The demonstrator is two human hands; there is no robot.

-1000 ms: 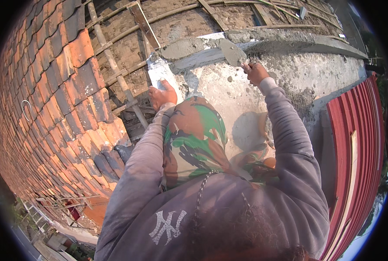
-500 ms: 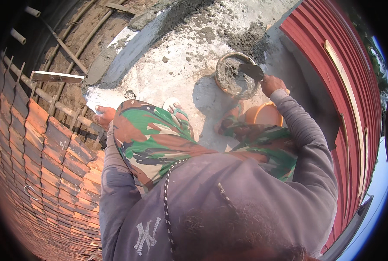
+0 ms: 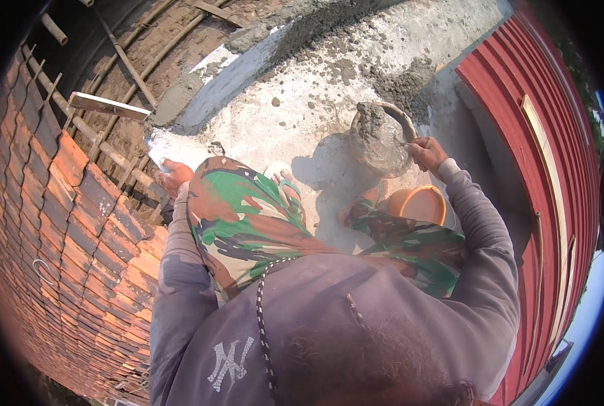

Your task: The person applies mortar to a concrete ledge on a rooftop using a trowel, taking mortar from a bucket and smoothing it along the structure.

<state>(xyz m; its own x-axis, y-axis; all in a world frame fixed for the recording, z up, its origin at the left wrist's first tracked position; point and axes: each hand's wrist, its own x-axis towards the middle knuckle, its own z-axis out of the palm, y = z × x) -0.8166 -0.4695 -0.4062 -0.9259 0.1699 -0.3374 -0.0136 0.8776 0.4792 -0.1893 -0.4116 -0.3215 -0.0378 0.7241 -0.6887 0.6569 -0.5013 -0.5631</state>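
Note:
My right hand [image 3: 426, 154] is closed round the handle of a trowel at the right side of a round bucket [image 3: 405, 116]. Wet grey mortar [image 3: 371, 123] is heaped over the bucket's left part and hides the trowel's blade. Beside my left knee, my left hand [image 3: 173, 177] rests at the corner of a white ledge [image 3: 170, 147], thumb stretched out and nothing seen in it; its other fingers show only partly. An orange bucket [image 3: 418, 204] stands nearer me, by my right leg.
Clay roof tiles [image 3: 92, 250] slope away on the left, below bamboo poles [image 3: 123, 159] and a board [image 3: 109, 107]. A red corrugated metal sheet [image 3: 518, 101] rises on the right. More mortar [image 3: 407, 84] lies beyond the bucket on the pale concrete floor [image 3: 268, 125].
The trowel's dark blade, plain to see over the bucket before, is now hidden by a mound of mortar. My right hand has lowered slightly toward me; the left hand stays at the ledge.

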